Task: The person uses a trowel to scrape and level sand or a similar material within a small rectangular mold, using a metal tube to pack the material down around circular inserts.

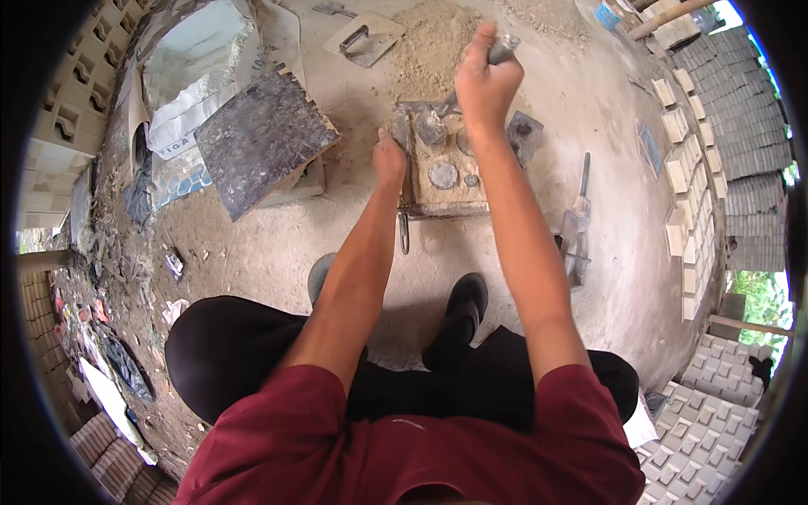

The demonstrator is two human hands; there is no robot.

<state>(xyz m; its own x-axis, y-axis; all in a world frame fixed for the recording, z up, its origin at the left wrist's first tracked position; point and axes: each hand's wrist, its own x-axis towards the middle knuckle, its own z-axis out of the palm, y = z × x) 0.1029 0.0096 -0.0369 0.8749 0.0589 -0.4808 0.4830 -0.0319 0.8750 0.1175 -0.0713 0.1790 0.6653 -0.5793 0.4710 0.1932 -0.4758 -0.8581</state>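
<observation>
My right hand (488, 88) is closed round the grey handle of a trowel (505, 49). The tool slants down to the left, its lower end over the far part of a square block mould (402, 181). Sandy mix partly covers the inside of the mould, with round metal pieces (443, 175) showing through. On the mould's left wall rests my left hand (389, 160), thumb up and fingers closed over the edge, partly hidden. A looped metal handle (404, 234) sticks out from the mould's near left corner.
Beyond the mould lie a sand heap (433, 50) and a plastering float (364, 44). A dark board (265, 139) and a white powdery sack (198, 71) are at left. To the right are a dark square plate (524, 135), a long-handled metal tool (577, 227) and rows of pale blocks (690, 194).
</observation>
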